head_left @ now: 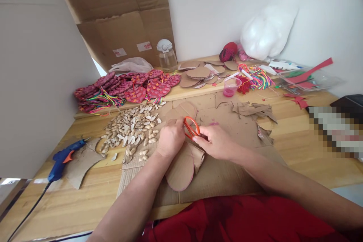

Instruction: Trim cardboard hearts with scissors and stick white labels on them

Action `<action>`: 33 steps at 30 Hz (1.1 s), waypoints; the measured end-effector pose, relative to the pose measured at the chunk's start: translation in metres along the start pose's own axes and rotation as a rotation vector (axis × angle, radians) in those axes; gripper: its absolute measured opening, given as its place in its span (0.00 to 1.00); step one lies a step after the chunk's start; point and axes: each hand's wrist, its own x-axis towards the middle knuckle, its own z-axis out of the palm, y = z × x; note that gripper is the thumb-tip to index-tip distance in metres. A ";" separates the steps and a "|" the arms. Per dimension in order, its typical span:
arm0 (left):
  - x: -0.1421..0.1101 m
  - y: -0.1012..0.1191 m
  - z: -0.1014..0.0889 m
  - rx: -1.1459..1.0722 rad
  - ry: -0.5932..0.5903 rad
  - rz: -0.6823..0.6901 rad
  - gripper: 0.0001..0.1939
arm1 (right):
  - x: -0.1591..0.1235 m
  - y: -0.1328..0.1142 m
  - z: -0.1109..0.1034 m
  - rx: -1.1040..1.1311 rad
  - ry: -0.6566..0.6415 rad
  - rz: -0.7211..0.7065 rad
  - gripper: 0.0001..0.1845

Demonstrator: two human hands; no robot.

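My left hand [170, 138] and my right hand [217, 141] meet over a sheet of brown cardboard [221, 174] on the wooden table. Both pinch a small orange loop [191, 126], which looks like cord or scissor handles; I cannot tell which. Under my left wrist lies a heart-shaped cardboard cutout [180, 170] with a pink edge, next to a curled cardboard scrap [198, 157]. Fingers of both hands are closed on the loop.
A pile of pale seed shells [130, 128] lies left of my hands. A blue glue gun [64, 159] rests at the far left on a cardboard scrap. Red patterned pieces [127, 87], cardboard discs [198, 72], coloured cords [256, 77], a pink cup [231, 87] stand behind.
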 end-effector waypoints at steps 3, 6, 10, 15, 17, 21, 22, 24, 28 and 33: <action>0.000 -0.004 -0.003 -0.041 0.042 0.085 0.15 | 0.000 -0.001 0.000 0.092 0.000 0.013 0.13; 0.002 -0.006 -0.004 -0.295 0.126 0.045 0.17 | 0.002 0.000 -0.002 0.221 0.077 0.053 0.11; 0.005 -0.003 -0.001 -1.028 -0.026 -0.321 0.25 | 0.006 0.003 -0.006 0.303 0.228 0.079 0.13; 0.004 0.001 0.003 -1.102 -0.202 -0.407 0.15 | 0.006 0.002 -0.007 0.294 0.130 0.066 0.10; 0.004 0.001 0.004 -1.098 -0.213 -0.445 0.12 | 0.006 0.002 -0.005 0.285 0.059 0.066 0.09; 0.005 -0.002 0.007 -1.078 -0.196 -0.477 0.13 | 0.008 0.008 0.000 0.305 -0.012 0.092 0.10; 0.005 -0.002 0.008 -1.069 -0.188 -0.480 0.15 | 0.008 0.009 0.000 0.317 -0.022 0.093 0.10; 0.005 -0.003 0.008 -0.984 -0.160 -0.446 0.18 | 0.008 0.011 0.001 0.343 -0.034 0.095 0.10; 0.003 -0.003 0.001 -0.501 -0.059 -0.174 0.17 | 0.008 0.011 0.000 0.421 -0.063 0.137 0.10; 0.003 -0.003 -0.007 -0.064 -0.010 0.034 0.15 | 0.008 0.011 0.001 0.462 -0.091 0.142 0.11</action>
